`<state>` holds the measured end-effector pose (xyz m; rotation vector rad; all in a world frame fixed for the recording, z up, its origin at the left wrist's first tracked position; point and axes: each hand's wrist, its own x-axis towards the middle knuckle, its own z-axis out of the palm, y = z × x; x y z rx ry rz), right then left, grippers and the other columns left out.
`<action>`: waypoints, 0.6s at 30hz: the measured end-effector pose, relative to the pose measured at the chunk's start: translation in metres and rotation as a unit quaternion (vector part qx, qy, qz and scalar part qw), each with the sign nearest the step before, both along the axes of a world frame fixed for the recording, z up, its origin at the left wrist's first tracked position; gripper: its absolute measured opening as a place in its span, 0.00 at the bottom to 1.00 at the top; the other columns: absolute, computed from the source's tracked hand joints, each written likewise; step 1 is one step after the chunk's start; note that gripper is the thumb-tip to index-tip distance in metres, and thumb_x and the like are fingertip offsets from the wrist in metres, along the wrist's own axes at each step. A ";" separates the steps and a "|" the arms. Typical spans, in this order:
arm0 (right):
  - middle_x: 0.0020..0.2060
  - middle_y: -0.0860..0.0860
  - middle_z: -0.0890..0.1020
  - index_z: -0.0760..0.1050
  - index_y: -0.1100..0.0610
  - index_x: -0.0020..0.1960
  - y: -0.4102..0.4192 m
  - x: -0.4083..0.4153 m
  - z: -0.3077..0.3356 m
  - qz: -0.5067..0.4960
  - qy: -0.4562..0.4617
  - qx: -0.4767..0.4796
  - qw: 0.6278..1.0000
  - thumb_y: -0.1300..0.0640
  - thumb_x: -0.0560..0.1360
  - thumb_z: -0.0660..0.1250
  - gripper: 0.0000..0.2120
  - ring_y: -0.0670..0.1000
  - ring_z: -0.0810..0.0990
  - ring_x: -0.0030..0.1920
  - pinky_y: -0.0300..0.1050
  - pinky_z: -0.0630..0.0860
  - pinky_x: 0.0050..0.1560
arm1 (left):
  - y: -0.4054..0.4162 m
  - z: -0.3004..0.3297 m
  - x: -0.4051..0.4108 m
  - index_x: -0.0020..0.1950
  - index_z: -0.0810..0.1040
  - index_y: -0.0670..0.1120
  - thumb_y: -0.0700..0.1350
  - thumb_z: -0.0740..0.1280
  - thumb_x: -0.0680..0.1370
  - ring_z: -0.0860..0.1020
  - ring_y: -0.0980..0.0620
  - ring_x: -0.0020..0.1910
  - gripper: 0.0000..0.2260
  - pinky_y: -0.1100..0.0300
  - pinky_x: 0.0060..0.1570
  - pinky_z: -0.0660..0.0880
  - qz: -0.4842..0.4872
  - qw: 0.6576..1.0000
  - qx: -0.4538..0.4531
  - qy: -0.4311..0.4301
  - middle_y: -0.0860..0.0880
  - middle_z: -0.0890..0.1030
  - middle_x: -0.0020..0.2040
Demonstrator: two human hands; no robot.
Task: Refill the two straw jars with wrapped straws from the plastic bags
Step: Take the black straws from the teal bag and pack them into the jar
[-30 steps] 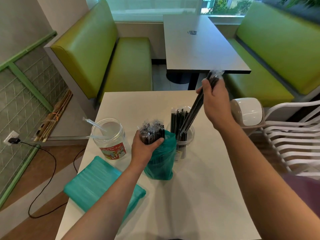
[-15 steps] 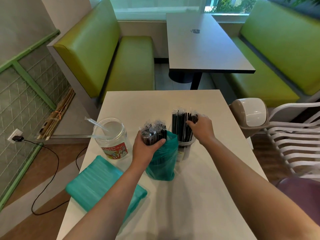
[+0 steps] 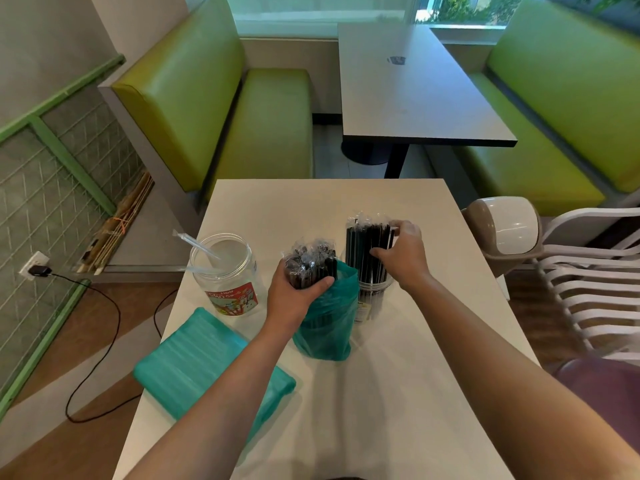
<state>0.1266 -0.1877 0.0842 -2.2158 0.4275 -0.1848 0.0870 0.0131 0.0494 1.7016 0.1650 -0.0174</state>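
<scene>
My left hand [image 3: 294, 295] grips a bundle of black wrapped straws [image 3: 310, 261] sticking up out of an upright teal plastic bag [image 3: 329, 327]. Right of it stands a clear jar [image 3: 372, 292] packed with upright black wrapped straws [image 3: 363, 244]. My right hand [image 3: 401, 252] rests against the tops of those straws, fingers curled around them. A second clear jar [image 3: 225, 271] with a red label sits on the left, holding only two or three clear wrapped straws. A closed teal bag [image 3: 207, 365] of straws lies flat at the near left.
All of this sits on a white table [image 3: 398, 393]. A white swing-lid bin [image 3: 502, 230] and a white plastic chair [image 3: 588, 271] stand to the right. Green benches and a grey table [image 3: 415, 98] lie beyond. A black cable [image 3: 104, 341] runs across the floor on the left.
My right hand came down from holding a few black straws high above the right jar and now sits on the straws standing in that jar. My left hand kept its grip.
</scene>
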 end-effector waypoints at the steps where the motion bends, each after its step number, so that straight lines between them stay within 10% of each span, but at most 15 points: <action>1: 0.65 0.56 0.68 0.66 0.59 0.69 0.001 -0.002 0.002 0.003 -0.015 0.011 1.000 0.63 0.71 0.74 0.30 0.52 0.73 0.59 0.40 0.69 0.59 | 0.000 0.000 0.000 0.58 0.71 0.54 0.47 0.81 0.65 0.76 0.62 0.49 0.27 0.69 0.47 0.72 0.001 1.000 0.002 0.000 0.60 0.78 0.50; 5: 0.63 0.52 0.65 0.66 0.56 0.67 0.013 -0.017 0.007 -0.025 -0.093 0.007 0.995 0.64 0.74 0.69 0.24 0.47 0.74 0.42 0.39 0.73 0.48 | 0.002 -0.002 0.001 0.58 0.72 0.54 0.47 0.81 0.65 0.77 0.60 0.50 0.26 0.67 0.48 0.73 0.007 1.000 0.003 0.003 0.60 0.79 0.50; 11: 0.42 0.51 0.77 0.74 0.55 0.48 0.045 -0.040 0.006 0.048 -0.139 0.056 0.988 0.67 0.74 0.67 0.08 0.45 0.74 0.39 0.36 0.72 0.40 | 0.002 -0.003 -0.001 0.57 0.74 0.53 0.47 0.81 0.66 0.77 0.64 0.48 0.24 0.73 0.43 0.73 0.003 1.000 0.014 -0.001 0.59 0.80 0.49; 18: 0.44 0.48 0.75 0.71 0.53 0.50 0.056 -0.056 -0.017 0.118 -0.056 0.070 0.989 0.65 0.74 0.68 0.10 0.44 0.73 0.40 0.41 0.73 0.44 | 0.004 -0.004 -0.002 0.50 0.74 0.58 0.46 0.81 0.66 0.80 0.62 0.47 0.20 0.68 0.44 0.76 -0.004 1.000 0.009 -0.004 0.57 0.82 0.48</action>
